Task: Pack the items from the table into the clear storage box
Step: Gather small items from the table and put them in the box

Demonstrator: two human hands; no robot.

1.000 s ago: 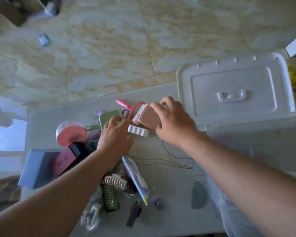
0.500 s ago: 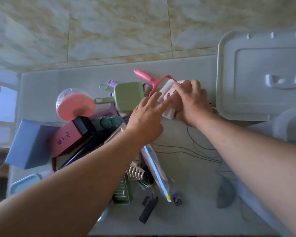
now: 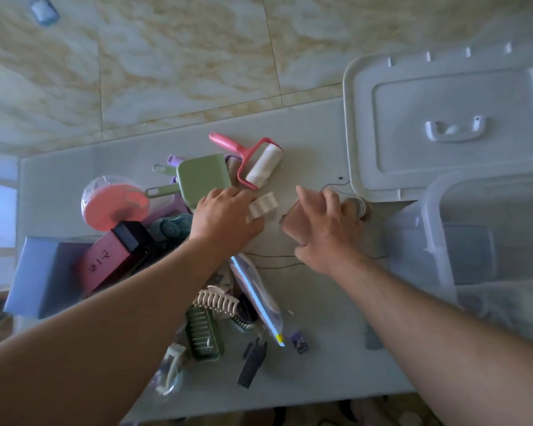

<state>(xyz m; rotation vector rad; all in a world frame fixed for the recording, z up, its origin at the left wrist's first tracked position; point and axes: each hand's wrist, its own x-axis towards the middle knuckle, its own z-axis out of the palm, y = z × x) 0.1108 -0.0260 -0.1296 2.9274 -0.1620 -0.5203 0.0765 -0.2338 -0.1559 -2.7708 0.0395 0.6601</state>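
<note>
One pink case (image 3: 293,226), long axis diagonal, in right hand (image 3: 326,238).

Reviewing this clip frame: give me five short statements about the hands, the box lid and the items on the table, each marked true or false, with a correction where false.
1. The right hand grips a dusty-pink rectangular case. True.
2. The white plastic lid with a moulded handle is fitted onto the clear plastic storage box. False: the lid lies flat on the table beyond the open box.
3. The pink-handled lint roller with a white roll is in the left hand. False: it lies on the table beyond that hand, which has its fingers on a white ribbed block.
4. A cream claw hair clip lies beside the left forearm. True.
5. The sage-green square dustpan is inside the box. False: it is on the table.
</note>
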